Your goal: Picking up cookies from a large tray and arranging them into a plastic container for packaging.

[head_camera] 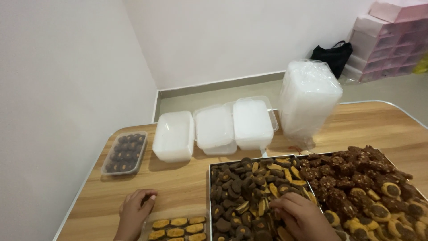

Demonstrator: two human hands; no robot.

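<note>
right hand [299,217] down in the near tray [210,196], fingers curled over a pile of dark round cookies and yellow oblong cookies [267,193]; cannot tell whether anything is pinched, the fingertips are buried. left hand [136,209] rests on the wooden table [178,183], fingers loosely bent, touching the far left corner of a clear container [176,226] that holds rows of the yellow cookies; no firm grasp visible.

judgement: best done by lifting one yellow piece at a time with fingertips, keeping it flat, while the left hand steadies the container so the rows stay neat. the mixed pile means dark pieces could come up with it.

around: second tray [403,176] to the right, heaped with crumbly brown cookies. far left, a filled container of dark cookies [125,153]. further back, three upturned empty tubs [214,127] and a bagged stack of tubs [308,100]. none crowd the hands; the tray's raised rim lies between pile and container.
</note>
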